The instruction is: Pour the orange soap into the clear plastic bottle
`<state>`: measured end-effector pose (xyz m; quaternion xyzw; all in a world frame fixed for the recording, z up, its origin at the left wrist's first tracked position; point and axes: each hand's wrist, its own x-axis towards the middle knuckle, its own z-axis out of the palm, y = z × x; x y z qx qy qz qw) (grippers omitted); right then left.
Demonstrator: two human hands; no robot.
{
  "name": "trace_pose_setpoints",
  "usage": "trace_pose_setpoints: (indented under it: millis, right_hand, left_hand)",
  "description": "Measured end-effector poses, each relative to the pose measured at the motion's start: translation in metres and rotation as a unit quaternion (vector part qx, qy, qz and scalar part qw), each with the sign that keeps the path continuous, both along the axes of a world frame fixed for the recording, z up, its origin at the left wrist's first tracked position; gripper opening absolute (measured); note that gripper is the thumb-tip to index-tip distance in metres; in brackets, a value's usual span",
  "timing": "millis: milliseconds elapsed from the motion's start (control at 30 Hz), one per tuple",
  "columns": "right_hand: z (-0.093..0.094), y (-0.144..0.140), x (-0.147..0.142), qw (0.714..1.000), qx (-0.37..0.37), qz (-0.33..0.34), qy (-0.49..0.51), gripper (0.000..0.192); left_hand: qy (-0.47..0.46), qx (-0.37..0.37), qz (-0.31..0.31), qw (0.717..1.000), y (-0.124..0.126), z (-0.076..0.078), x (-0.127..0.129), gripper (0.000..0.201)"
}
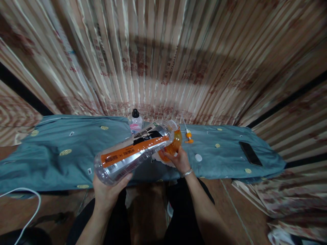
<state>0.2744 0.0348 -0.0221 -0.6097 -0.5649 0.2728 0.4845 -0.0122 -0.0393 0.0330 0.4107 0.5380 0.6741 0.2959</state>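
A large clear plastic bottle (135, 149) with a silver and orange label lies tilted in my left hand (108, 190), which grips it near its base. Its uncapped-looking neck points right and sits at the top of an orange translucent bottle (175, 143). My right hand (180, 159) is wrapped round the orange bottle's lower part, and a bracelet shows on that wrist. Under the orange bottle is something white, partly hidden. To the right lies an orange pump top (188, 136) with a thin tube. A round white cap (198, 157) rests nearby on the cloth.
A small clear bottle with a black cap (135, 114) stands behind the large bottle. The teal patterned cloth (76, 149) covers the surface. A black phone (250, 153) lies at the right. Pleated curtains (158, 61) hang behind; a white cable (35, 207) loops at lower left.
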Motion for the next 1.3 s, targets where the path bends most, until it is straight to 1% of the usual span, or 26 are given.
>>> trace_pose_setpoints:
  millis: [167,367,600,733,933,1133,1300]
  right_hand:
    - [-0.0027,0.0017,0.0008,1.0,0.012,0.005,0.001,0.072]
    - [-0.0047,0.0024,0.0039,1.0,-0.009,0.012,-0.009,0.075]
    - [-0.0048,0.0023,0.0053,1.0,-0.008,0.011,-0.018,0.068]
    - [-0.0016,0.0014,0.0043,1.0,-0.009,0.01,-0.022,0.063]
    - [0.0,0.0013,0.0015,1.0,-0.013,0.001,-0.01,0.067]
    - [-0.0002,0.0011,0.0016,1.0,-0.008,0.002,-0.015,0.068]
    - [0.0026,0.0004,0.0003,1.0,-0.005,0.006,-0.01,0.07]
  left_hand:
    - [-0.009,-0.006,-0.016,1.0,-0.0009,0.0018,0.0054,0.081]
    - [-0.013,-0.01,-0.001,1.0,-0.0013,0.003,0.0079,0.081]
    - [-0.008,-0.002,-0.003,1.0,-0.0022,0.0061,0.009,0.077]
    - [-0.004,0.0,-0.001,1.0,-0.0016,0.0036,0.008,0.078]
    - [0.016,-0.001,0.001,1.0,-0.0019,0.0003,0.006,0.082]
    - [-0.007,-0.009,-0.003,1.0,-0.0033,-0.0018,0.0057,0.08]
    - [-0.002,-0.006,-0.003,1.0,-0.0029,-0.0028,0.0051,0.082]
